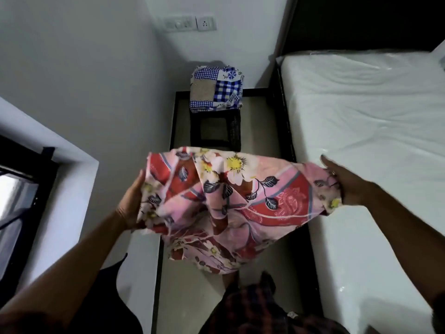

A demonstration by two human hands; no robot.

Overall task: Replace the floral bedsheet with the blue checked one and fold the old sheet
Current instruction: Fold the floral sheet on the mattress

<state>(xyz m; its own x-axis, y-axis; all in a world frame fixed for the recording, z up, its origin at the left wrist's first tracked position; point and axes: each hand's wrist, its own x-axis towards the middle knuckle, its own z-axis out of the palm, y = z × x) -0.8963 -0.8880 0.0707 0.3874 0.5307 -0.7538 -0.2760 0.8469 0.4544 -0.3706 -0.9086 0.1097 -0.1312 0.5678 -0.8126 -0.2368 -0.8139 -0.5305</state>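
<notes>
pink-red floral cloth bedsheet (231, 201) hangs betw. both hands, beside left edge of white mattress (361, 116). left hand (131, 201) grips one end, right hand (349, 184) pinches other. light, limp, sags; prob. best taken at corners.

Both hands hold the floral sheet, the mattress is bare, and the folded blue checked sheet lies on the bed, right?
Not on the bed: the head view shows the blue checked sheet folded on the black stool beside it. The rest stands.
</notes>
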